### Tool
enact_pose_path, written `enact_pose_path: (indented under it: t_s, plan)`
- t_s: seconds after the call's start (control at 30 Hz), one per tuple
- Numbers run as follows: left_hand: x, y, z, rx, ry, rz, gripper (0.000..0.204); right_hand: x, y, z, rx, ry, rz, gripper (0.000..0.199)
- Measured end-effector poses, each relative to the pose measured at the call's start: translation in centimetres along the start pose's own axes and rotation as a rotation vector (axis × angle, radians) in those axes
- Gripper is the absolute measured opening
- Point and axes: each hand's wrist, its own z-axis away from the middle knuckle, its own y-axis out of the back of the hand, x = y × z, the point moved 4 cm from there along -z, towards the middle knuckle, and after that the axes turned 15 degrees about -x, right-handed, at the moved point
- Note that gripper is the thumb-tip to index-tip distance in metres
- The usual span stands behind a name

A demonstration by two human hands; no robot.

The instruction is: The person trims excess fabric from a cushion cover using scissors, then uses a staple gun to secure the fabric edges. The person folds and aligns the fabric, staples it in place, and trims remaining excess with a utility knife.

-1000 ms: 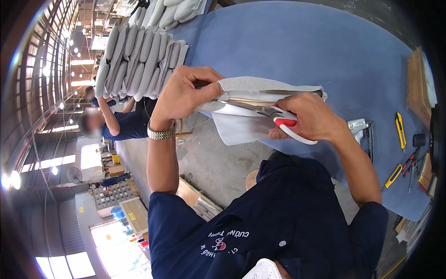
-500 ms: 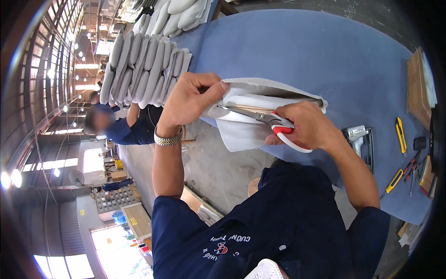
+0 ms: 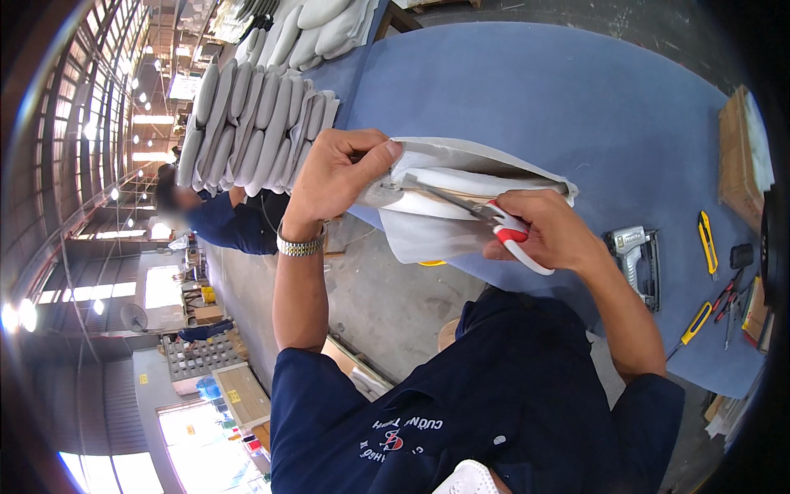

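"Red-handled scissors (image 3: 492, 214), right hand (image 3: 536, 229) wrapped round grips. Change?"

"Blades look wider apart than before; probably mid-snip. Left hand (image 3: 344, 177) pinches fabric cover (image 3: 432, 239), over near edge of blue table (image 3: 527, 90)."

"Else?"

"Staple gun (image 3: 632, 249), table's right."

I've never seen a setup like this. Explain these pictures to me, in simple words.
There is no machine here: somebody works bare-handed. Every picture comes from one wide fisheye camera worn on the head, looking down, so straight edges bend near the rim.

The left hand grips a pale fabric piece. The right hand holds red-and-white-handled scissors, blades pointing toward the left hand.

On the blue table, to the right, lie a silver staple-gun-like tool and two yellow cutters. Grey padded pieces are stacked at left.
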Motion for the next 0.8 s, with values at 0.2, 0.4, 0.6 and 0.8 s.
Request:
enact_pose_path:
  t_s: [0.2,0.4,0.6,0.8]
  plan:
    - [-0.1,0.3,0.2,0.11,0.022,-0.002,0.036,-0.3,0.2,0.8,0.241,0.096,-0.052,0.038]
    - [0.5,-0.8,-1.3,0.226,-0.109,0.083,0.039,-3.9,1.3,-4.0,0.479,0.171,0.01,0.033]
    - [1.5,-1.2,-2.0,0.364,-0.166,0.177,0.036,-4.3,2.0,-4.8,0.453,0.038,-0.039,0.027]
    - [-0.1,0.2,-2.6,0.611,-0.113,-0.12,0.05,-3.5,1.0,-0.2,0.279,0.013,-0.151,0.015]
